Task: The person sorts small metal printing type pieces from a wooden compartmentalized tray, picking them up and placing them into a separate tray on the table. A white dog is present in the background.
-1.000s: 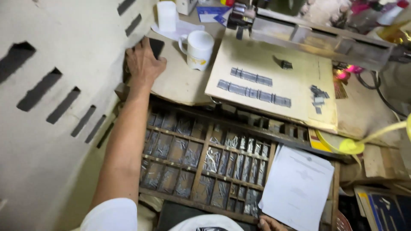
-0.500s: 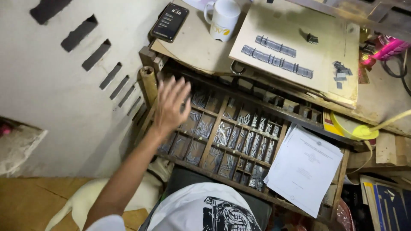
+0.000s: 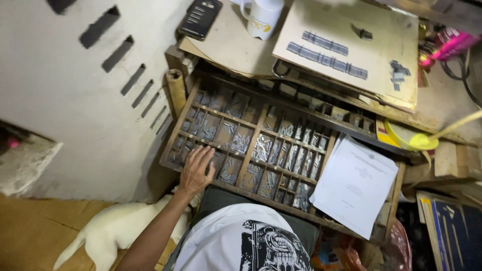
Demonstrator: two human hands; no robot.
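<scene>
The left hand (image 3: 196, 170), fingers spread wide and holding nothing, rested on the near-left compartments of the wooden type case (image 3: 261, 145) full of metal sorts, apparently picking type, with the right hand unseen.

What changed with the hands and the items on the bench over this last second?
The left hand left the phone by the mug and came down to the near-left compartments of the type tray, fingers spread and holding nothing. Phone, mug, board and paper sheets stayed put. The right hand is out of view.
</scene>
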